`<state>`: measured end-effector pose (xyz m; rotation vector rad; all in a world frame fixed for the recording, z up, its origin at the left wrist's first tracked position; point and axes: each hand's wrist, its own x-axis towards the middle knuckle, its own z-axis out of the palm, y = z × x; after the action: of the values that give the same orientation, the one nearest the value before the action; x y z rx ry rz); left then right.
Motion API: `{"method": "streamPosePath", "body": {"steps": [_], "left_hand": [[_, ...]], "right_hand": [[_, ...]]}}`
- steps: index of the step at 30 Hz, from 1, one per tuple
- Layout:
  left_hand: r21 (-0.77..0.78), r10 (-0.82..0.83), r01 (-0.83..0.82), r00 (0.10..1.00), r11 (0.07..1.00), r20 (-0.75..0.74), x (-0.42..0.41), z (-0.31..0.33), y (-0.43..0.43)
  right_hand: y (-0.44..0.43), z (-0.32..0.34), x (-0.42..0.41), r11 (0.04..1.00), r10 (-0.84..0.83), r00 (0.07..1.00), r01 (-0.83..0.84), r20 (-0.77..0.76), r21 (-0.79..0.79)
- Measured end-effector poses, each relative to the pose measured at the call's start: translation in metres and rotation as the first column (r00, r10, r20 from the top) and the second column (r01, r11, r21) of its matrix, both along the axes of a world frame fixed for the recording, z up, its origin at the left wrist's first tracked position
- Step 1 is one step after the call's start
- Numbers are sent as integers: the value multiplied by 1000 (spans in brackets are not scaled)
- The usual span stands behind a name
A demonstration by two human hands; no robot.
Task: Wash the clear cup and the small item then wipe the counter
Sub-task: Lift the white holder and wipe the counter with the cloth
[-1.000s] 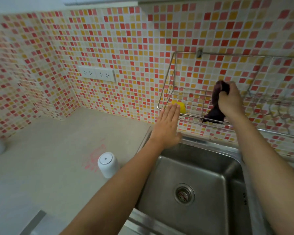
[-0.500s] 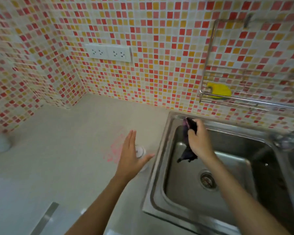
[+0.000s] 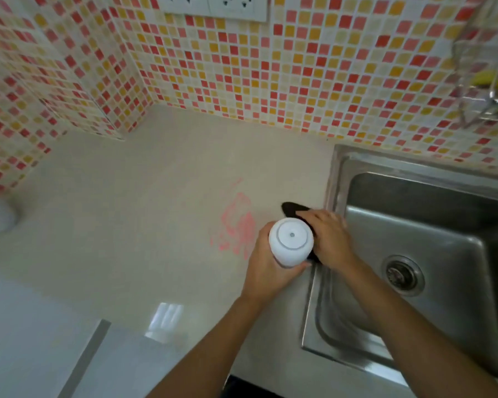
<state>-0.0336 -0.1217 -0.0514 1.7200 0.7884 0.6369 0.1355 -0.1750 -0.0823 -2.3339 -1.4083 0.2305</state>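
Counter wiping looks like the step in hand. The left hand grips a white container, lifted, probably to clear the pink stain just left of it. The right hand presses a dark cloth flat beside the stain. The sink lies right of both hands. No clear cup is visible.

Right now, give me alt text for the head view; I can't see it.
The left hand holds a white cup upside down above the counter, while the right hand presses a dark cloth beside a pink stain, left of the steel sink.
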Motion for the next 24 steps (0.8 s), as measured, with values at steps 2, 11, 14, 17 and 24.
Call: {"method": "streamPosePath", "body": {"steps": [2, 11, 14, 17, 24], "left_hand": [[19, 35, -35, 999, 999, 30, -4, 7, 5], [118, 363, -360, 932, 926, -1, -60, 29, 113], [115, 437, -436, 899, 893, 16, -76, 28, 140], [79, 492, -495, 869, 865, 56, -90, 26, 155], [91, 518, -520, 854, 849, 48, -96, 19, 165]], "right_hand": [[13, -2, -6, 982, 115, 993, -107, 42, -155], [119, -18, -24, 975, -92, 992, 107, 85, -194], [101, -15, -62, 973, -128, 991, 132, 33, -191], [56, -11, -122, 975, 104, 993, -92, 51, -201], [103, -28, -124, 860, 503, 851, -476, 150, -182]]}}
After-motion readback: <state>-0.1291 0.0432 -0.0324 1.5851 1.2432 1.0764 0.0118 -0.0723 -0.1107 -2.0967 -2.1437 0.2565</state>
